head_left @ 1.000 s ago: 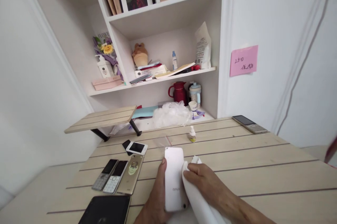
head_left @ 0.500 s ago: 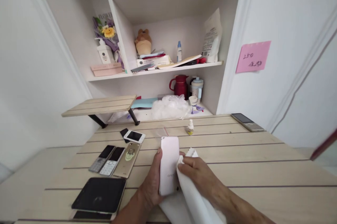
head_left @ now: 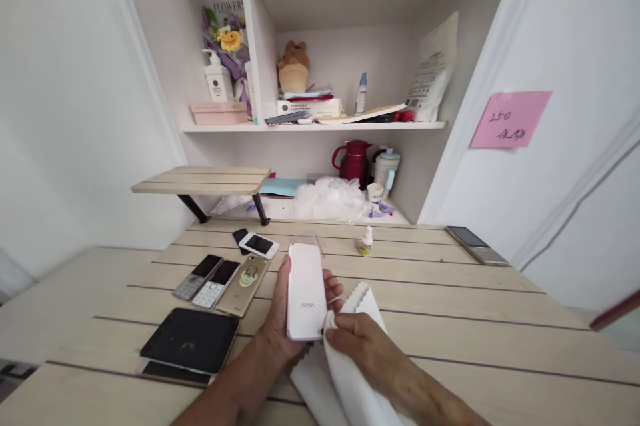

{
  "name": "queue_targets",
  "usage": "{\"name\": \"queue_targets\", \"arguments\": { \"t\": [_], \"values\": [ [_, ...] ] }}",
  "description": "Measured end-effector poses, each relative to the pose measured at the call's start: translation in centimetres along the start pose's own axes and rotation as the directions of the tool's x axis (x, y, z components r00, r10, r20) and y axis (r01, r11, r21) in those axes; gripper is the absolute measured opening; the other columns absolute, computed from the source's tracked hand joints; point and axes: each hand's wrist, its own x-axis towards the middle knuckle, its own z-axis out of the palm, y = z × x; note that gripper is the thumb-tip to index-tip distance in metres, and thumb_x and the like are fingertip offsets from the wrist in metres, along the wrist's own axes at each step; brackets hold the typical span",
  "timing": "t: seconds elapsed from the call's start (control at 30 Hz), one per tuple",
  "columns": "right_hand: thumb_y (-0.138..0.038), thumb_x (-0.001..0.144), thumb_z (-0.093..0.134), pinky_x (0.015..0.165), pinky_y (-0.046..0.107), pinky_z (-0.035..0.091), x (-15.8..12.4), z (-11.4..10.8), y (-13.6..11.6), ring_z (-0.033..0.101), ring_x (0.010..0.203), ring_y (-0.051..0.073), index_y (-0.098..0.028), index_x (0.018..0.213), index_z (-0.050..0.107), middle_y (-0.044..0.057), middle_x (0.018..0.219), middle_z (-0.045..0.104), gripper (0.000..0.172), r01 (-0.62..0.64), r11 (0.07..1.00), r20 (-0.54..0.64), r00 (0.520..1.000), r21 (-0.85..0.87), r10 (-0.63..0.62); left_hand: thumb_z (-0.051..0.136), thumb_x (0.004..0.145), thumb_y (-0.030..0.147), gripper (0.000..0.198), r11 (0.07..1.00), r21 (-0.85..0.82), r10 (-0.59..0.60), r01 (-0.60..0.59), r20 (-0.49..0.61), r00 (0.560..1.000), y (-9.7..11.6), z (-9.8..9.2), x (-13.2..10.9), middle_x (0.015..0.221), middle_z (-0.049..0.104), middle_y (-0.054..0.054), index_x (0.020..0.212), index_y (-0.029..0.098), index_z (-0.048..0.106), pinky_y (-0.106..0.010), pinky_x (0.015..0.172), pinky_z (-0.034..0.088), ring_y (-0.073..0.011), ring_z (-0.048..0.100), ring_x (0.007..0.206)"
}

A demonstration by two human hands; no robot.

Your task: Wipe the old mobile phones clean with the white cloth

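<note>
The left hand [head_left: 276,333] grips a white phone [head_left: 306,289] back side up, thumb along one edge and fingers wrapped round the other, held above the counter [head_left: 475,319] near the middle of its front edge. The right hand [head_left: 360,344] pinches a white cloth [head_left: 345,381] against the phone's lower corner. A tablet [head_left: 190,349] lies near the counter's front left corner.

Tablet [head_left: 190,349] left of phone [head_left: 306,291]

White walls [head_left: 75,113], shelves [head_left: 310,126], slatted wooden table [head_left: 475,319]
</note>
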Motion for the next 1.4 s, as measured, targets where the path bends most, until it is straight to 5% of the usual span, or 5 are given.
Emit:
{"name": "queue_targets", "arguments": {
  "t": [0.2, 0.6, 0.87, 1.1, 1.4],
  "values": [
    [-0.043, 0.082, 0.058, 0.054, 0.024, 0.028, 0.2, 0.1, 0.0, 0.035, 0.054, 0.010, -0.019, 0.063, 0.046, -0.005, 0.059, 0.041, 0.033, -0.020, 0.994, -0.023, 0.999, 0.106, 0.022, 0.050, 0.082, 0.068, 0.062, 0.997, 0.030, 0.071, -0.069, -0.054, 0.996, 0.0, 0.4, 0.0, 0.076, 0.066, -0.009, 0.097, 0.010, 0.065, -0.037, 0.075, 0.050, -0.0231, 0.063, 0.074],
    [-0.039, 0.088, 0.052, 0.052, 0.023, 0.028, -0.1, -0.1, 0.4, 0.036, 0.058, 0.011, -0.020, 0.064, 0.040, -0.005, 0.062, 0.040, 0.033, 0.001, 0.982, 0.142, 0.989, -0.187, 0.026, 0.051, 0.081, 0.069, 0.060, 0.992, 0.042, 0.122, -0.119, -0.099, 0.988, 0.1, -0.2, 0.3, 0.074, 0.062, -0.007, 0.092, 0.012, 0.063, -0.033, 0.066, 0.051, -0.0211, 0.061, 0.069],
    [-0.028, 0.090, 0.050, 0.060, 0.026, 0.036, 0.4, -0.6, 1.2, 0.055, 0.064, 0.018, -0.024, 0.096, 0.051, -0.003, 0.070, 0.060, 0.007, 0.068, 0.793, -0.286, 0.911, -0.606, -0.297, 0.054, 0.081, 0.067, 0.058, 0.989, 0.060, 0.139, -0.132, -0.136, 0.981, -0.3, 0.1, 0.3, 0.076, 0.067, -0.009, 0.093, 0.011, 0.065, -0.034, 0.075, 0.053, -0.0238, 0.067, 0.076],
    [-0.019, 0.095, 0.044, 0.066, 0.026, 0.043, -0.7, 1.5, 2.7, 0.063, 0.073, 0.018, -0.024, 0.101, 0.060, 0.003, 0.084, 0.066, 0.018, 0.469, 0.554, 0.064, 0.800, -0.688, -0.597, 0.055, 0.079, 0.068, 0.060, 0.991, 0.035, 0.136, -0.132, -0.168, 0.976, -0.4, -0.5, 0.7, 0.074, 0.064, -0.009, 0.094, 0.010, 0.064, -0.033, 0.066, 0.054, -0.0235, 0.066, 0.074],
    [-0.018, 0.095, 0.045, 0.065, 0.028, 0.043, -0.2, 0.9, 2.8, 0.064, 0.072, 0.018, -0.022, 0.098, 0.063, 0.003, 0.081, 0.068, 0.018, 0.394, 0.545, -0.049, 0.776, -0.740, -0.628, 0.056, 0.081, 0.065, 0.059, 0.981, -0.003, 0.187, -0.194, -0.243, 0.952, -0.1, -0.6, 0.7, 0.077, 0.066, -0.012, 0.090, 0.008, 0.064, -0.036, 0.074, 0.057, -0.0238, 0.067, 0.075]
  ]
}}
